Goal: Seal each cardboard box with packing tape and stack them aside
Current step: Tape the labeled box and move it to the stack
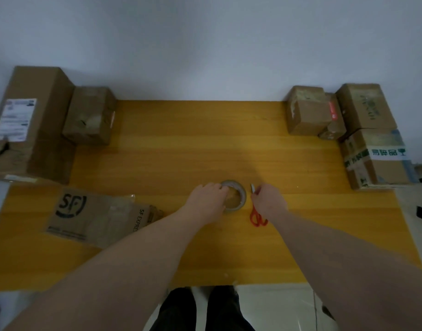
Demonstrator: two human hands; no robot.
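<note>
Left hand [208, 199] curled over the tape roll [236, 195] lying flat mid-table, right hand [268, 199] closed on red-handled scissors [257, 217] beside it; cardboard boxes [310, 111] flank the yellow wooden table [181, 151] against a pale wall [205, 44].

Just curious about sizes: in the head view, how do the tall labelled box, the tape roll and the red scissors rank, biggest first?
1. Tall labelled box, clearly largest.
2. Tape roll and red scissors: look alike, both partly hidden by hands, so unranked.
</note>
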